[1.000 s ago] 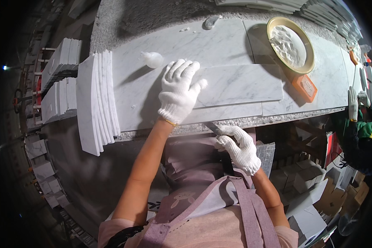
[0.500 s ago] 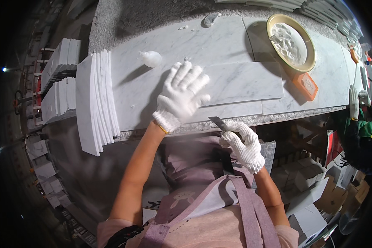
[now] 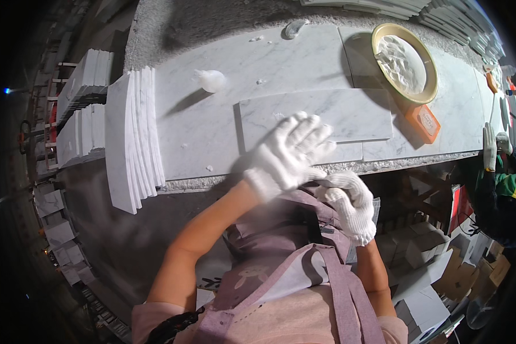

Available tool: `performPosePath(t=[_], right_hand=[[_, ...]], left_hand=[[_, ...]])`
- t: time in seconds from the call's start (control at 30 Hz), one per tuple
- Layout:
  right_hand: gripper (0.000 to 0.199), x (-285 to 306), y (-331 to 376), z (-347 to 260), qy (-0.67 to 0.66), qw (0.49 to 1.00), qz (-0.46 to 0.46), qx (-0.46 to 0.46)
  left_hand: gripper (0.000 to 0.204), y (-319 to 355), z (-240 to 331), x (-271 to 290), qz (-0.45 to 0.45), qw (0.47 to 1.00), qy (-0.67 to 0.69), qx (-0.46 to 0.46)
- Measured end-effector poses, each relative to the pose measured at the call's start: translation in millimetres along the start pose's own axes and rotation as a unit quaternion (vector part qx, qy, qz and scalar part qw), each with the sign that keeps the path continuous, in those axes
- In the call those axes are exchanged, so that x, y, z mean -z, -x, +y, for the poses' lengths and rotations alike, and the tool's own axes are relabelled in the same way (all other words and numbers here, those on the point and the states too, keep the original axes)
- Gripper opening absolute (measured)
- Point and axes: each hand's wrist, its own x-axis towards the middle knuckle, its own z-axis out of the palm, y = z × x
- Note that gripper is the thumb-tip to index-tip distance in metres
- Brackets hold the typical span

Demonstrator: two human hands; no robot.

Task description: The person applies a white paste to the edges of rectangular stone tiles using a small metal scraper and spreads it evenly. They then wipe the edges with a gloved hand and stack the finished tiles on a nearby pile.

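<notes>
My left hand (image 3: 289,155), in a white knit glove, is open with its fingers stretched out. It passes over the front edge of a grey-veined white marble tile (image 3: 327,112), its thumb side close to my right hand. My right hand (image 3: 348,206), gloved the same way, is closed in front of the bench edge. A dark flat scraper showed in it half a second ago; the blade is now hidden behind my left hand. The tile lies on larger marble slabs (image 3: 195,132), with small white crumbs scattered about.
A small white bottle (image 3: 211,81) stands at the left. Further right are a yellow bowl (image 3: 433,63) of white paste and an orange box (image 3: 423,123). Marble strips (image 3: 132,137) lean at the left end. Another person's gloved hand (image 3: 489,148) shows at the far right.
My left hand has swept right and toward me, off the tile's left end, which now shows. It has come up against my right hand, covering the blade. My right hand shifted slightly nearer.
</notes>
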Motion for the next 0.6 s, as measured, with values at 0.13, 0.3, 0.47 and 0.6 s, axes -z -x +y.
performPosePath(t=[0.13,0.3,0.47,0.6], right_hand=[[0.02,25,-1,-6,0.055,0.984,0.098,0.139],[0.017,25,-13,-13,0.103,0.984,0.143,0.027],[0.027,16,-30,-23,0.059,0.988,0.137,-0.032],[0.037,30,-43,-31,0.17,0.977,0.125,-0.039]], left_hand=[[0.065,39,-43,19,0.048,0.966,-0.082,0.239],[0.077,35,-43,17,0.029,0.958,-0.097,0.269],[0.075,26,9,20,-0.058,0.996,0.044,0.044],[0.081,24,-26,33,0.074,0.969,-0.012,0.235]])
